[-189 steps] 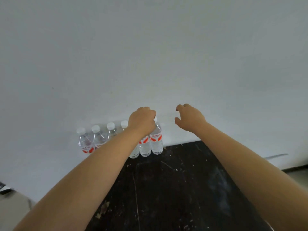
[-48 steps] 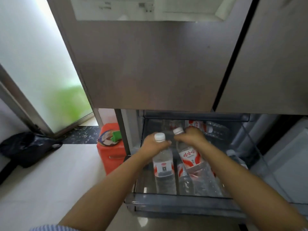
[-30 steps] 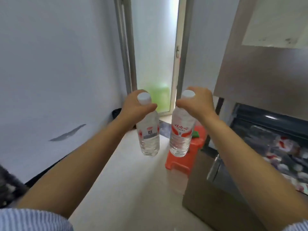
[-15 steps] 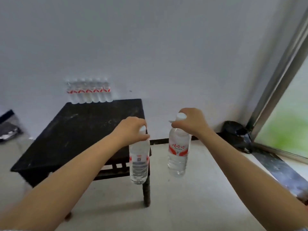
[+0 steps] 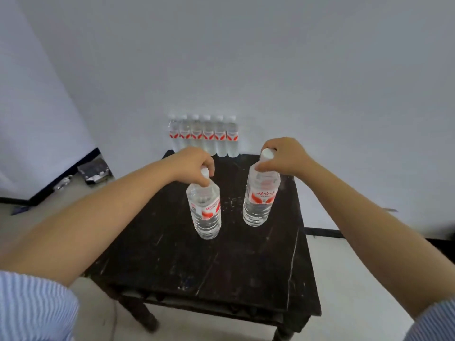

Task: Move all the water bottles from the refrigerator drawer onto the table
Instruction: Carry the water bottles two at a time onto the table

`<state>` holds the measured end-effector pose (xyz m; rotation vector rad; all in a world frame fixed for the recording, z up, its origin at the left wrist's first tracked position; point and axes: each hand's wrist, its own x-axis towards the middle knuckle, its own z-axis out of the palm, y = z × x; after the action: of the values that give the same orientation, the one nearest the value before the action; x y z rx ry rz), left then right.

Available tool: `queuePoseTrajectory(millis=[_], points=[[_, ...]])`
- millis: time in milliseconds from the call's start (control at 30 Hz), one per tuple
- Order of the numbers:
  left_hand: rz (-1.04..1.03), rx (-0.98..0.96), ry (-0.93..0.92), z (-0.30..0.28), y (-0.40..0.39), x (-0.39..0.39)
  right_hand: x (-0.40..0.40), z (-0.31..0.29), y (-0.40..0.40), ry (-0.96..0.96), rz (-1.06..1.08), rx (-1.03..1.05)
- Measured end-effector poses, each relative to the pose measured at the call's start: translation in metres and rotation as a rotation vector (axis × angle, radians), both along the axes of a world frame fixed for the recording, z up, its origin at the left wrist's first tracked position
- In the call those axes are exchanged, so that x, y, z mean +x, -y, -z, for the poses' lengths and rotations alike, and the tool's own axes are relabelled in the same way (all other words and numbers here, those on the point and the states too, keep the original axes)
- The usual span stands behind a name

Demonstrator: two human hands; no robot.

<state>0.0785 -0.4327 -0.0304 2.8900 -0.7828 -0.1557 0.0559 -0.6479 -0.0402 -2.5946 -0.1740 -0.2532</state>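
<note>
Head view: eight clear plastic water bottles; a row of six at the far edge of the scuffed black wooden table; left hand grips the left bottle by its cap; right hand grips the right bottle likewise, both above mid-table.

A: Table finish?
B: Dark wood, semi-gloss, scratched and scuffed with pale marks.
A: Bottles?
B: Clear ribbed plastic, glossy, white caps; both above the table, left bottle and right bottle. The row of bottles at the table's far edge looks alike.
A: Sleeve?
B: Striped woven cloth, matt.
</note>
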Motion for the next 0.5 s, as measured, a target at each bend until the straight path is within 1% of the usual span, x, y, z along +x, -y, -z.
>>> queuePoseTrajectory(millis=[133, 267, 500], points=[[0.021, 0.057, -0.018, 0.009, -0.003, 0.088, 0.080, 0.003, -0.001, -0.072, 0.038, -0.047], [0.100, 0.111, -0.054, 0.021, 0.007, 0.173, 0.155, 0.011, -0.002, -0.145, 0.140, -0.076], [0.266, 0.121, -0.116, 0.026, 0.036, 0.311, 0.270, 0.024, 0.014, -0.227, 0.343, -0.038]])
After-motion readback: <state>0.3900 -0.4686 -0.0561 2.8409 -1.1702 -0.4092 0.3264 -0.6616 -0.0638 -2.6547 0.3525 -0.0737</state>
